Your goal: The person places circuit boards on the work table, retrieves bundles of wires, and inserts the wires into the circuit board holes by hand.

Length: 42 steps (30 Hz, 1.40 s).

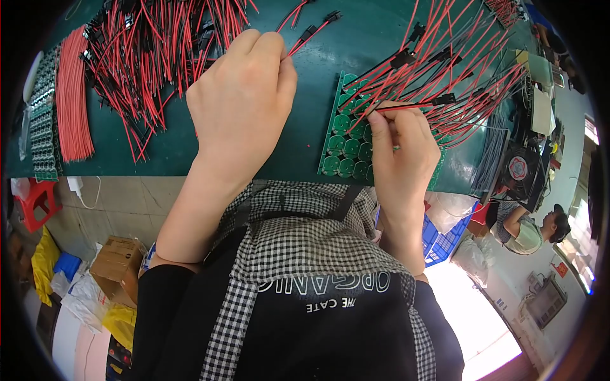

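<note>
Fingers on the left hand (pixel 240 105) are pinched together around the end of a red-and-black wire lead (pixel 305 35), plucking it off the edge of the big loose heap of leads (pixel 152 51) spread over the green bench (pixel 305 146). Further left there's a neat bundle of plain red wires (pixel 71 95) and a strip of circuit boards (pixel 43 108) lying flat, untouched as far as I can see. Moving right, the green panel of small round boards (pixel 346 136) sits at the near edge of the bench, and the right hand (pixel 401 152) is curled over it, thumb and forefinger gripping another lead (pixel 413 105) with its tip down at the panel. Loads of leads already fan out up and right from the panel, so I'd guess the far rows are wired, while the near rows look bare. Judging by the heap left, maybe halfway, hard to call.
</note>
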Each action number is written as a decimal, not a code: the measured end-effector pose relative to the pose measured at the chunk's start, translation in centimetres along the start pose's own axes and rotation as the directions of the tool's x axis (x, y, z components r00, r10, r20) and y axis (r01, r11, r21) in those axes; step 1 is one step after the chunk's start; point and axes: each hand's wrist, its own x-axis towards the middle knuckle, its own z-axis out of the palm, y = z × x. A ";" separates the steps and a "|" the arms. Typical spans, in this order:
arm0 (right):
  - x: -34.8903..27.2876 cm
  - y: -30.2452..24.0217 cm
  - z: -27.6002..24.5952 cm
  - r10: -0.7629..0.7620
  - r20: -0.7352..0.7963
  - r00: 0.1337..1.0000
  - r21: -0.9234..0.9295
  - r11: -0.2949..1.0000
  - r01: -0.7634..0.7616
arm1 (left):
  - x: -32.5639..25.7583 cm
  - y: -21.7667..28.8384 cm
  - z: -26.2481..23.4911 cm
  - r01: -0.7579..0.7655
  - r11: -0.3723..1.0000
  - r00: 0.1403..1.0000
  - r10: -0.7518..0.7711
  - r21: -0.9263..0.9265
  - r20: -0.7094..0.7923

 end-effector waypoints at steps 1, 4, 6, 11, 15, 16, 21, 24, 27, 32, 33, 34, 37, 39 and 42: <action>0.1 -0.1 0.0 -0.004 0.012 1.000 -0.003 1.000 0.004 | 0.0 0.0 0.0 0.001 1.000 1.000 -0.001 0.002 -0.001; 0.2 -0.2 -0.1 -0.026 0.037 0.999 -0.043 0.999 0.028 | 0.0 -0.1 0.0 0.008 1.000 1.000 -0.008 0.010 0.008; 0.3 -0.2 -0.2 -0.045 0.048 0.998 -0.078 0.996 0.049 | 0.0 -0.1 0.0 0.002 1.000 1.000 -0.002 0.002 0.002; 0.3 -0.5 -0.6 -0.033 0.075 0.997 -0.085 0.996 0.039 | 0.2 -0.1 -0.2 -0.026 1.000 1.000 0.026 -0.011 -0.016; 0.3 -0.6 -0.8 0.100 0.098 0.990 0.041 0.994 -0.104 | 0.2 -0.5 -1.5 0.103 0.909 0.985 -0.149 -0.403 -0.085; 0.3 -0.5 -0.9 0.087 0.054 0.995 0.040 0.995 -0.089 | 0.1 -0.4 -2.0 0.234 0.816 0.958 -0.285 -0.529 -0.015; -0.9 -1.1 -2.0 0.186 0.028 0.982 0.224 0.957 -0.187 | -2.3 0.6 -3.1 0.243 0.487 0.961 -0.240 -0.839 0.139; -1.3 -2.0 -1.8 0.202 0.237 0.950 0.501 0.813 -0.298 | -4.4 1.5 -2.3 0.330 0.434 0.936 -0.040 -0.838 0.348; -1.9 -2.1 -1.6 0.256 0.328 0.909 0.654 0.633 -0.415 | -5.2 1.9 -1.8 0.405 0.471 0.890 -0.008 -0.784 0.455; -2.5 -2.5 -0.8 0.299 0.419 0.857 0.736 0.441 -0.513 | -4.9 1.8 -3.0 0.506 0.470 0.815 0.015 -0.723 0.580; -2.6 -2.7 -0.7 0.298 0.374 0.878 0.700 0.530 -0.478 | -4.8 1.7 -3.3 0.522 0.493 0.791 0.023 -0.696 0.611; -2.5 -2.7 -0.6 0.294 0.375 0.879 0.701 0.530 -0.477 | -5.0 1.5 -3.1 0.521 0.494 0.793 0.020 -0.696 0.608; -2.6 -2.7 -0.6 0.387 0.284 0.877 0.748 0.483 -0.455 | -5.1 1.4 -3.3 0.427 0.596 0.823 0.057 -0.681 0.565; -2.5 -2.5 -0.9 0.440 0.213 0.873 0.802 0.432 -0.413 | -5.5 1.2 -3.3 0.525 0.511 0.804 -0.035 -0.680 0.594; -2.7 -2.4 -1.3 0.451 0.195 0.871 0.810 0.426 -0.402 | -5.2 1.4 -3.8 0.629 0.382 0.770 -0.180 -0.677 0.613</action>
